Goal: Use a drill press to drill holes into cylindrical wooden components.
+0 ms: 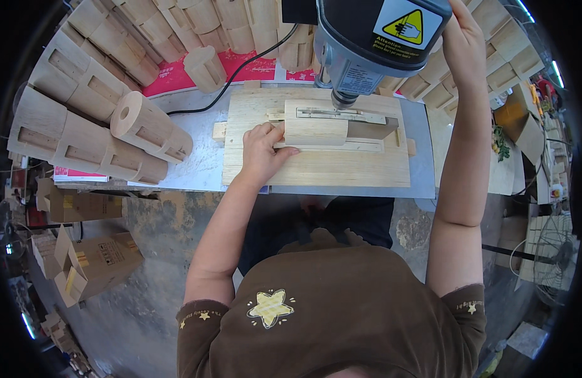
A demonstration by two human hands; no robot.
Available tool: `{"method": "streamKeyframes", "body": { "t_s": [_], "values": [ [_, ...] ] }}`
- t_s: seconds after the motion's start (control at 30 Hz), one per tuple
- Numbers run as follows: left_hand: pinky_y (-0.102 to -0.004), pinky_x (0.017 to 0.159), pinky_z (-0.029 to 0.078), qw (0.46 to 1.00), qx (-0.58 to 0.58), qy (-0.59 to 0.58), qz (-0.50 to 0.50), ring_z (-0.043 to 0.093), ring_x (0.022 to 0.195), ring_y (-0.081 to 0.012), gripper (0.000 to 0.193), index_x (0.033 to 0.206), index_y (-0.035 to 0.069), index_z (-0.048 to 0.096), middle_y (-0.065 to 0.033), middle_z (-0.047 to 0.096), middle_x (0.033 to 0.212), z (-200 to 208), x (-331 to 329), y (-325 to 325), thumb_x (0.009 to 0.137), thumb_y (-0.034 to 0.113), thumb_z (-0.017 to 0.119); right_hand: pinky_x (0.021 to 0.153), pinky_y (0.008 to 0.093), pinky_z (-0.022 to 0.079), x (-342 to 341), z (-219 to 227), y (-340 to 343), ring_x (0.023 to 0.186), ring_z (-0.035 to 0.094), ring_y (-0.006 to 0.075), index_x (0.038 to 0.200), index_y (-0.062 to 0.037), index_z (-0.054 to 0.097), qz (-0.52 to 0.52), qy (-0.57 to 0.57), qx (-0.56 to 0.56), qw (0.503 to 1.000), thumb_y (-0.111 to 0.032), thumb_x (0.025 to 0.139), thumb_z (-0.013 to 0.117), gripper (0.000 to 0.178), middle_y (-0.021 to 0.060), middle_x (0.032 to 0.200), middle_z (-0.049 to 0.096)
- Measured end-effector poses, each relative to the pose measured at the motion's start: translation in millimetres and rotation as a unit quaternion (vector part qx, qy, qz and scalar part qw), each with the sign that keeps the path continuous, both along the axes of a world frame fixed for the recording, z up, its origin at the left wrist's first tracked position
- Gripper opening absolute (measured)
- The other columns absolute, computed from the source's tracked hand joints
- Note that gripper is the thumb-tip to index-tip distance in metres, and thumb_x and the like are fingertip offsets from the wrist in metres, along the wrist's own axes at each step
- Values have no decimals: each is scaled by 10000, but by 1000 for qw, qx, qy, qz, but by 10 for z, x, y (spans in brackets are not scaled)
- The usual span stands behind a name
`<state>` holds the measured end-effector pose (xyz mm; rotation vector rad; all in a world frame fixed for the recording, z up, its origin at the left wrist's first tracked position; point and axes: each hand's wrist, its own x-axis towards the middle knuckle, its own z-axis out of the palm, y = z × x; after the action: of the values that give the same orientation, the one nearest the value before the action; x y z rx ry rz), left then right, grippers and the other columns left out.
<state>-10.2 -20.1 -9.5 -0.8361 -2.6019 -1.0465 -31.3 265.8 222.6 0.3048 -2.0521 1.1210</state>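
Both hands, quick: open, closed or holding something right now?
Left hand: partly curled against the left end of the wooden block; firm grip can't be told.
Right hand: beside the drill head, fingers mostly hidden; can't tell.

block: bare wood, smooth, matt | base board: wood, fine visible grain, matt | drill chuck: metal, shiny | machine cover: plastic-looking, slight sheen | slotted cylinder: raw wood, matt | box: cardboard | shirt: matt cloth | floor: rough, blotched
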Motion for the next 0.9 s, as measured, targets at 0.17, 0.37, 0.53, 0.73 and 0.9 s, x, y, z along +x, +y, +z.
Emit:
{"method": "streamKeyframes", "body": {
  "t_s": [0.17, 0.37, 0.53, 0.73, 0.9],
  "values": [
    [-358, 766, 347, 1000, -6, -7, 1, 520, 814, -218, 567, 1133, 169, 630, -4, 537, 764, 11, 13, -29, 599, 262, 796, 629, 233, 420, 625, -90, -155, 678, 507, 88, 942, 5, 605, -70, 29, 101, 992, -138, 909, 566, 151, 29, 712, 559],
    [-354, 754, 347, 1000, 1, -2, -9, 520, 795, -212, 577, 1134, 163, 632, -2, 534, 751, 34, 6, 10, 588, 242, 803, 495, 268, 354, 1206, -614, -402, 529, 457, 149, 834, 9, 615, -125, -8, 161, 979, -62, 849, 612, 73, 62, 625, 510],
    [-366, 699, 376, 1000, 20, 9, -11, 524, 748, -231, 465, 1009, 114, 660, -29, 539, 726, 67, -10, 39, 578, 211, 803, 565, 303, 396, 1152, -1190, -443, 593, 517, 207, 895, -5, 636, -122, 18, 109, 986, -14, 811, 616, 87, 81, 691, 565],
    [-376, 624, 411, 999, 38, 34, -15, 526, 683, -253, 378, 913, 71, 678, -60, 552, 700, 68, -22, 56, 571, 170, 804, 625, 309, 397, 970, -1587, -412, 666, 523, 226, 925, -9, 633, -136, 68, 99, 983, -8, 792, 623, 134, 97, 796, 596],
    [-363, 648, 403, 999, 42, 8, -18, 526, 697, -242, 375, 913, 72, 677, -49, 546, 695, 55, -5, 30, 576, 175, 805, 635, 320, 396, 1089, -1239, -376, 646, 506, 211, 891, -41, 635, -134, 85, 155, 975, -66, 787, 641, 107, 72, 715, 581]
  ]
}}
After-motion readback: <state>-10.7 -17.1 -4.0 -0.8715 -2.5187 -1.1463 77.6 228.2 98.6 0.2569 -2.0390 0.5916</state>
